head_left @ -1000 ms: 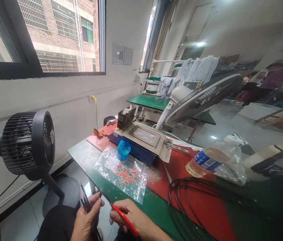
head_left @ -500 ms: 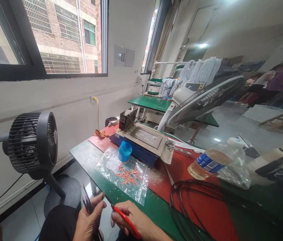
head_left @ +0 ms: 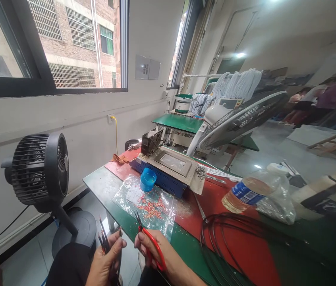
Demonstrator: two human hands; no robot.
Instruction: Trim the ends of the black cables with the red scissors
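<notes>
My left hand (head_left: 106,262) is closed around several thin black cables (head_left: 103,230), whose ends stick up past the fingers and show bits of red wire. Between its thumb and forefinger one cable end points upward. My right hand (head_left: 172,260) grips a pair of scissors (head_left: 157,248) by the red handles, with the dark blades pointing up and away, apart from the cables. Just beyond the blades, small red and pale scraps (head_left: 150,206) are scattered over a clear plastic bag (head_left: 166,230) on the table.
A blue cup (head_left: 148,180) stands on the bag, before a blue-sided machine (head_left: 170,183) with a metal top. To the right lie coiled black cable (head_left: 212,254) and a large bottle (head_left: 244,194). Two fans flank the table, a black one (head_left: 41,171) left and a grey one (head_left: 242,119) behind.
My right hand has turned the scissors from pointing left at the cable end to pointing upward, away from it. My left hand stays nearly still with the cables.
</notes>
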